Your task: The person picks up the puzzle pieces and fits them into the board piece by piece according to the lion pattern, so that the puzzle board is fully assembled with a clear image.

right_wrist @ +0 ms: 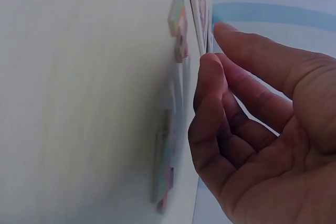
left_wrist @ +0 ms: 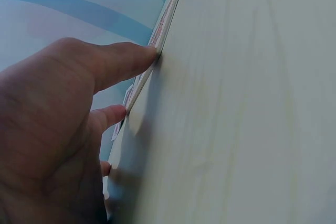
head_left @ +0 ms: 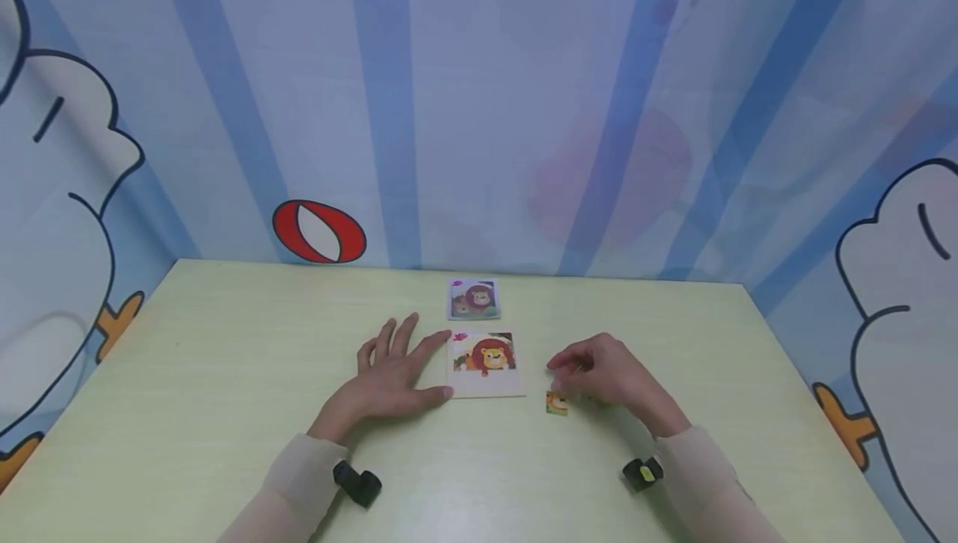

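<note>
A square puzzle board (head_left: 486,385) with a lion picture on its upper part and a white lower part lies flat on the table. My left hand (head_left: 389,385) is spread beside it, thumb and forefinger touching its left edge; in the left wrist view the thumb (left_wrist: 126,59) presses that edge. To the board's right, my right hand (head_left: 599,372) hovers with bent fingers close by a small orange-and-green puzzle piece (head_left: 556,403). The right wrist view shows a gap between thumb and forefinger, with nothing visible in it. More flat pieces (right_wrist: 165,166) lie beneath that hand, hidden from the head view.
Behind the board lies a smaller lion picture card (head_left: 474,299). The pale table (head_left: 247,318) ends at a blue striped backdrop (head_left: 486,111), with printed cloth walls at both sides.
</note>
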Tool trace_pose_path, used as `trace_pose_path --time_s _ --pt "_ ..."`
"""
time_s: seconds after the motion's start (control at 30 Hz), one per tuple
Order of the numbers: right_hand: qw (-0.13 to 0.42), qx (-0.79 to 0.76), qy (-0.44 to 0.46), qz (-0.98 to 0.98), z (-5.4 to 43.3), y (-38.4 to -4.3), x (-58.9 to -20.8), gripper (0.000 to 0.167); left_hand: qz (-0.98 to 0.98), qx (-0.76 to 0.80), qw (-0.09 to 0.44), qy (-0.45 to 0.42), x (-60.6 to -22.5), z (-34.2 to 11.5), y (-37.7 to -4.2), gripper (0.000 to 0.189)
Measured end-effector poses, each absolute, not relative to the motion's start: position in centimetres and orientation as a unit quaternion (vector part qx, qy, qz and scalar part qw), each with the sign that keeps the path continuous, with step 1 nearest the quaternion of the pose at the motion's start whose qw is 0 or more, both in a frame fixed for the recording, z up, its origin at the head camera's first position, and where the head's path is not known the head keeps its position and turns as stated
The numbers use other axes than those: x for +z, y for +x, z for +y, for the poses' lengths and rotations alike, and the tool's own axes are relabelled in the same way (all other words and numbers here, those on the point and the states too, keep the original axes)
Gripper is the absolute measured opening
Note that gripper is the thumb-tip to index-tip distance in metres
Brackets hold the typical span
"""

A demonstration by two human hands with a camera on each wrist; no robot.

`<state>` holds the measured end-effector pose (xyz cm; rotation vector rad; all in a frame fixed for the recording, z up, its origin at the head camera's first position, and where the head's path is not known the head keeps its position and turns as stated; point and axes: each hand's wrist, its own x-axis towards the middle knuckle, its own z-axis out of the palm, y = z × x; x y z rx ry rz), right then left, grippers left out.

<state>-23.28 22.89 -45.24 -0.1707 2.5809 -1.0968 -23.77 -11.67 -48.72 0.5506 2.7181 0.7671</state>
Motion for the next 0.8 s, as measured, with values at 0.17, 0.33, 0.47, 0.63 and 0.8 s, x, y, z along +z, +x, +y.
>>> trace_pose_path --time_s 0.17,0.33,0.47,0.63,0.8 --pt "0.167 -0.371 -0.097 0.908 23.33 -22.54 -45.63 0.026 0.938 0.260 0.131 0.186 -48.70 -11.66 -23.68 0.085" --pt "0.155 -0.364 -0.124 0.910 23.40 -22.20 -46.00 0.027 0.939 0.258 0.132 0.184 -48.72 -11.73 -23.76 0.084" --pt "0.149 -0.353 -0.125 0.915 23.25 -22.21 -46.13 0.021 0.938 0.261 0.134 0.183 -49.02 -11.72 -23.84 0.084" --pt "0.149 -0.346 -0.116 0.919 22.97 -22.22 -46.09 0.018 0.935 0.272 0.126 0.189 -49.34 -11.76 -23.84 0.085" --pt "0.138 -0.340 -0.121 0.922 22.77 -22.27 -46.00 0.019 0.936 0.269 0.126 0.191 -49.19 -11.79 -23.78 0.085"
